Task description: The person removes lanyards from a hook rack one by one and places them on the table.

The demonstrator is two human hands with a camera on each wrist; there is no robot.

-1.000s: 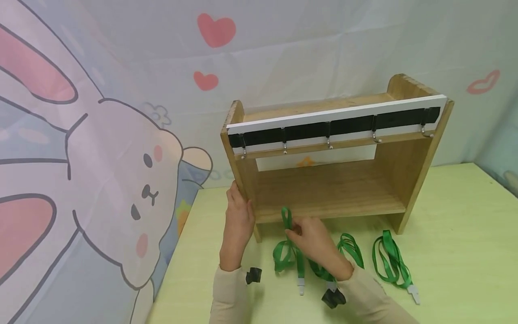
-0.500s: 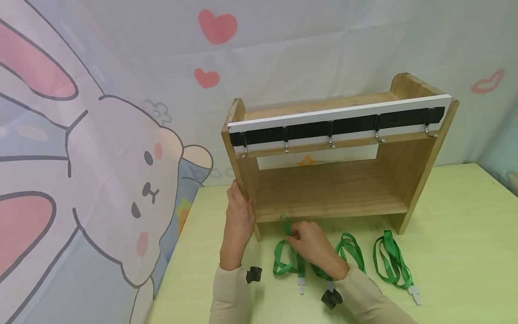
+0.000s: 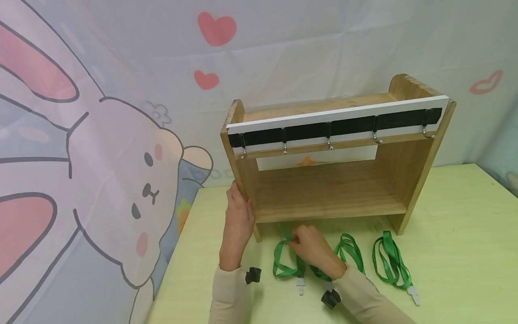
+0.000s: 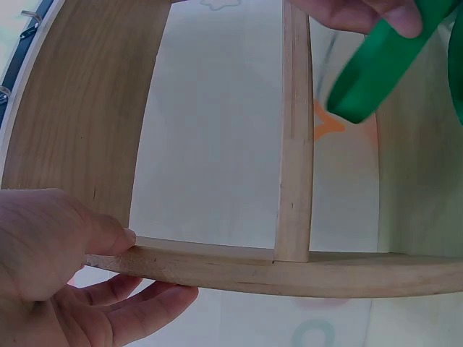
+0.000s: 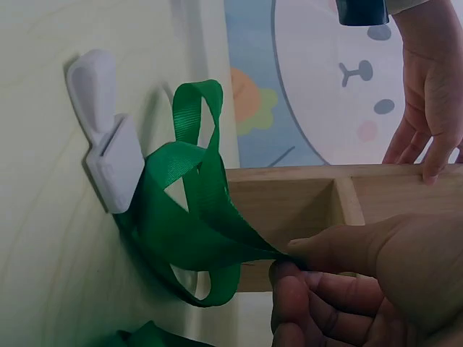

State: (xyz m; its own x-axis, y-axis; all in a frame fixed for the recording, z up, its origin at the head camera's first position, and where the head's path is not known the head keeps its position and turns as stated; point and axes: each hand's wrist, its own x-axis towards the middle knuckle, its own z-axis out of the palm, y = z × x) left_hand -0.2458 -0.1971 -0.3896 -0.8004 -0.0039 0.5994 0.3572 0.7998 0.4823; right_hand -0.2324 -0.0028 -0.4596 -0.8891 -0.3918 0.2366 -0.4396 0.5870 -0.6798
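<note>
My left hand (image 3: pixel 238 225) grips the left side panel of a wooden shelf rack (image 3: pixel 332 189). In the left wrist view the thumb lies on one face of the panel edge and the fingers on the other. My right hand (image 3: pixel 314 248) pinches a green lanyard (image 5: pixel 192 217) between thumb and fingers, just in front of the rack. The lanyard's white plastic clip (image 5: pixel 116 163) lies on the table, and its strap hangs in loose loops. A second lanyard (image 3: pixel 319 271) is partly hidden under my right wrist.
Across the rack's top front runs a white strip with a black band (image 3: pixel 352 128) and several metal hooks (image 3: pixel 330 143). Two sections of folded green lanyard show to the right, one beside my wrist (image 3: pixel 351 249) and one farther out (image 3: pixel 390 261). A printed cloth (image 3: pixel 121 180) hangs behind.
My right hand has moved down slightly, towards the table, and the lanyard's upper loop has dropped with it. My left hand has stayed on the rack's side panel.
</note>
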